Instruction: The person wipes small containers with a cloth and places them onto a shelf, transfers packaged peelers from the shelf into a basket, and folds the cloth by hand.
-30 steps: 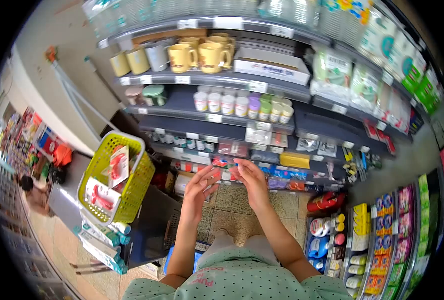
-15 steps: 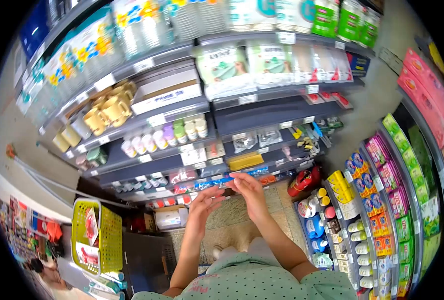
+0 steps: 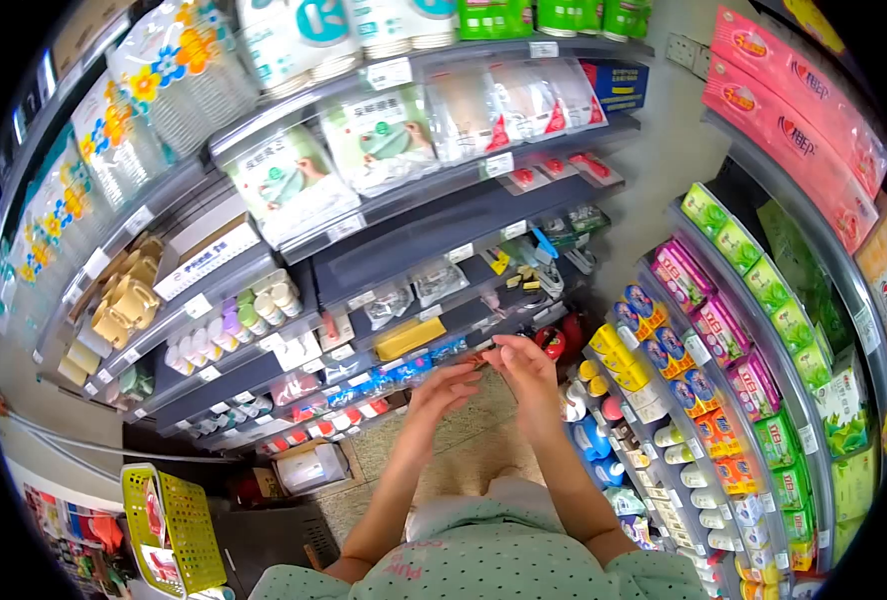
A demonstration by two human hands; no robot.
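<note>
I have the left hand loosely open and the right hand narrowed beside it; whether its fingertips hold anything, I cannot tell. Beyond, a flat yellow packet lies near a front edge of the dark grey shelving, a latticed yellow-green plastic basket farther left; I judge this a hovering pause, any reach needing clearance at that edge.

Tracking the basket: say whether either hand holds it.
No, the left hand and right hand are both well away from the basket.
</note>
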